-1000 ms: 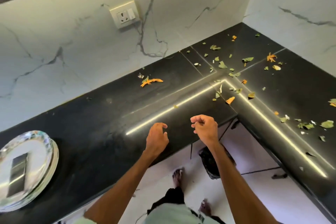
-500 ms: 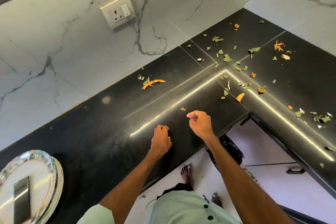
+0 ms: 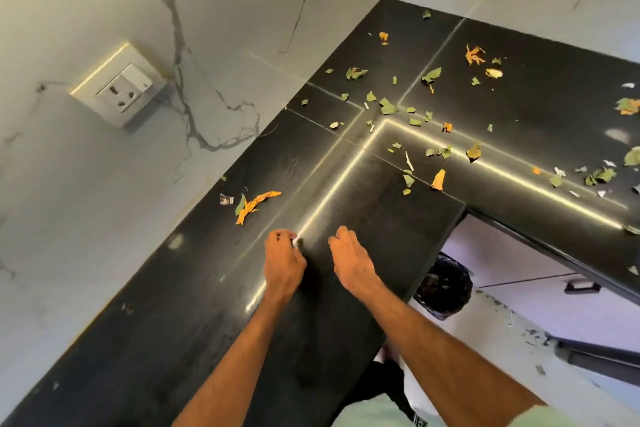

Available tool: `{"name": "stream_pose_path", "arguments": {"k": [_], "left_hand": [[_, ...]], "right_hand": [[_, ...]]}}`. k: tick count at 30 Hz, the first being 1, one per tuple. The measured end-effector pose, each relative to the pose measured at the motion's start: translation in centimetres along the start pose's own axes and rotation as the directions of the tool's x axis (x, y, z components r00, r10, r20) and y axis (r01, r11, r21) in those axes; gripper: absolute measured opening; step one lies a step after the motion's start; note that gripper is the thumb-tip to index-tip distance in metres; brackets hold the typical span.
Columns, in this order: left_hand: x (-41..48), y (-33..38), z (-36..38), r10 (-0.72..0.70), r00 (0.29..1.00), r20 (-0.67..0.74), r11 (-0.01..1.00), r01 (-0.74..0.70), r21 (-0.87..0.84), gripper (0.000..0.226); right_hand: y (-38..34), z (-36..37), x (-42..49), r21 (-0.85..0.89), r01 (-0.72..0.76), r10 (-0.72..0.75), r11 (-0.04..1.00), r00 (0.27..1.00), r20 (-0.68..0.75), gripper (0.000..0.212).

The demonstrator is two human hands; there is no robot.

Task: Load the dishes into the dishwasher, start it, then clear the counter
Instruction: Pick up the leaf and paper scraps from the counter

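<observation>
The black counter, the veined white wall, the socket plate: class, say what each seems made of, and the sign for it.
Black L-shaped counter: likely polished stone or stone-look slab; glossy, mirrors a light strip, seams show. White grey-veined wall: marble or marble-look tile; smooth, thin joint lines. Off-white socket plate: probably moulded plastic; faint sheen.

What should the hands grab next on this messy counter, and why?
Probably the right hand should reach forward and pick up the orange peel strip. It is the nearest scrap on the black counter, just beyond the left hand, which seems to pinch a small pale scrap. Many more leaf bits lie farther off by the corner.
</observation>
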State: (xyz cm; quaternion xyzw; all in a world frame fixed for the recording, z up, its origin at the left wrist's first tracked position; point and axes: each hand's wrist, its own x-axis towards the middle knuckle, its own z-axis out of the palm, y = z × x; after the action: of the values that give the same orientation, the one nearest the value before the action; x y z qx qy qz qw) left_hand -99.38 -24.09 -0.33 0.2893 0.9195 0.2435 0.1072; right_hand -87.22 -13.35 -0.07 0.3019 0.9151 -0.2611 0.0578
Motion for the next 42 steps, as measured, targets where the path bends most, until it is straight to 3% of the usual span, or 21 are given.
{"name": "stream_pose_path", "arguments": {"k": [11,15,21,27,34,39,40,42], "left_hand": [[8.6,-4.0,-3.6,-0.075,0.99,-0.119,0.985,0.093,0.148,0.034],[11.5,-5.0,-4.1,-0.134,0.99,-0.047,0.956,0.141,0.259,0.035],[12.0,-5.6,-4.0,-0.04,0.997,0.058,0.954,0.021,0.299,0.026],[9.5,-4.3,-3.3,-0.041,0.993,0.111,0.993,0.027,0.118,0.016],[6.2,-2.1,-2.1,0.052,0.968,0.244,0.992,-0.023,-0.121,0.02],[6.4,-0.2,-3.0,0.004,0.978,0.209,0.962,0.054,-0.269,0.019],[6.5,-0.2,-3.1,-0.002,0.98,0.201,0.96,0.058,-0.274,0.019],[6.5,0.1,-3.2,0.001,0.981,0.194,0.966,0.049,-0.253,0.019]], "right_hand": [[-2.5,0.7,4.0,-0.031,-0.011,0.01,0.999,0.999,-0.034,0.021],[-3.1,0.8,6.3,-0.012,-0.027,0.027,1.0,0.999,-0.021,0.025],[-3.4,0.8,8.0,0.141,-0.106,0.114,0.984,0.992,-0.052,0.025],[-3.0,-0.3,9.2,0.523,-0.236,0.34,0.819,0.934,-0.111,0.019],[-2.6,-1.8,9.8,0.606,-0.24,0.401,0.758,0.905,-0.143,0.011],[-2.9,-1.6,8.8,0.593,-0.282,0.337,0.754,0.941,0.019,0.015],[-3.2,-1.7,8.4,0.636,-0.305,0.351,0.709,0.935,0.058,0.015],[-3.9,-1.9,7.6,0.776,-0.357,0.394,0.52,0.906,0.153,0.012]]}}
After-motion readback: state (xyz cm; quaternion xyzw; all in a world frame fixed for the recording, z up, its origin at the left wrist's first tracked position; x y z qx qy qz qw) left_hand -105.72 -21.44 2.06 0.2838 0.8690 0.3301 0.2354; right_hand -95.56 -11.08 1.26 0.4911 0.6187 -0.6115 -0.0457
